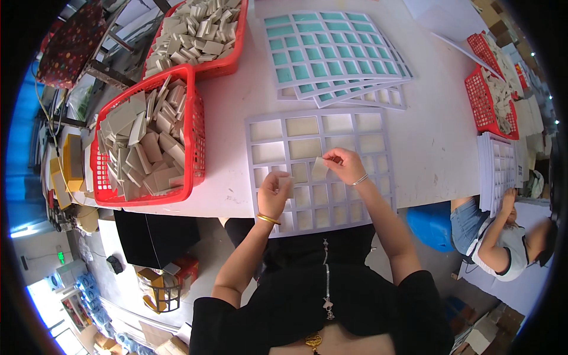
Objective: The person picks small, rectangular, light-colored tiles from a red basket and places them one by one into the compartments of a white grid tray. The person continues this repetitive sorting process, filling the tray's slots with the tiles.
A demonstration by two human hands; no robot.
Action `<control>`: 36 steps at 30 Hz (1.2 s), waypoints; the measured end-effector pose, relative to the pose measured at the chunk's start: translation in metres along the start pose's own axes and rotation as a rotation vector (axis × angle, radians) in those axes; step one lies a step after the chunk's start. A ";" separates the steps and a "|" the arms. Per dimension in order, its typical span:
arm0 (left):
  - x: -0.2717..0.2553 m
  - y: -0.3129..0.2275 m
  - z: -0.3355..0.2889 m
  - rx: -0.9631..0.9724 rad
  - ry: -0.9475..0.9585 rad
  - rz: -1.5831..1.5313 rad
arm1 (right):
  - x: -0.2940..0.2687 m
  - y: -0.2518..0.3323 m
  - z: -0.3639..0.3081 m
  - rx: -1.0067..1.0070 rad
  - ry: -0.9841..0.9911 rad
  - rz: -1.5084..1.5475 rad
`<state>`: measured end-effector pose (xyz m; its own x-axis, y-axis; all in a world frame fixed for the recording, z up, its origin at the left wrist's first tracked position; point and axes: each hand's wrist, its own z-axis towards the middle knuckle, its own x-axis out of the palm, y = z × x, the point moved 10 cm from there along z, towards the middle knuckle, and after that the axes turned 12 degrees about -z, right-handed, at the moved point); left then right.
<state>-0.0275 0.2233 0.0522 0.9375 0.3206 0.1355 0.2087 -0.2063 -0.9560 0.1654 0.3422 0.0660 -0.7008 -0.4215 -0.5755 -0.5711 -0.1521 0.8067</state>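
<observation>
Close to the body: black clothes fill the bottom of the view, and two bare forearms reach up from there to the table [432, 148].
Left hand: the left hand [273, 192] has a gold bangle on its wrist. It is closed around a small pale tile [289, 186], and the fingers curl over it, so only an edge peeks out.
Right hand: the right hand [345, 165] has a thin silver bracelet. Its thumb and fingers pinch a second pale tile [320, 168] by its right edge.
Which way: the pinched tile sticks out to the left of the right hand, standing up on its edge. It hangs just over an open hole in the grid. The right hand is nearer that hole than the left hand.
Grid: a grey grid sheet [319, 171] lies flat under both hands, and its near edge hangs over the table edge. Most holes look filled with pale tiles.
Arms: both elbows are bent and the wrists are lifted a bit above the grid.
Farther left: a red basket [190, 106] full of loose pale tiles sits beside the grid.
Farthest: a fanned stack of grids with teal squares [331, 50] lies behind.
</observation>
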 end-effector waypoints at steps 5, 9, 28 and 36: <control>0.017 -0.013 -0.003 0.109 0.052 0.491 | 0.007 0.012 0.001 -0.113 0.024 -0.170; 0.032 -0.008 -0.007 0.139 0.141 0.518 | 0.017 0.019 0.003 -0.201 -0.014 -0.276; 0.065 -0.058 -0.029 0.577 0.442 0.993 | 0.039 0.062 -0.028 -0.451 -0.097 -0.910; 0.002 -0.209 0.038 0.871 0.278 1.163 | 0.042 0.068 -0.033 -0.420 0.052 -0.895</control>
<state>-0.0797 0.3024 0.2423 0.5003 0.1635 -0.8503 -0.8145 0.4221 -0.3980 0.1113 0.2847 0.1007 -0.0589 -0.0337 -0.9977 -0.6760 -0.7340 0.0646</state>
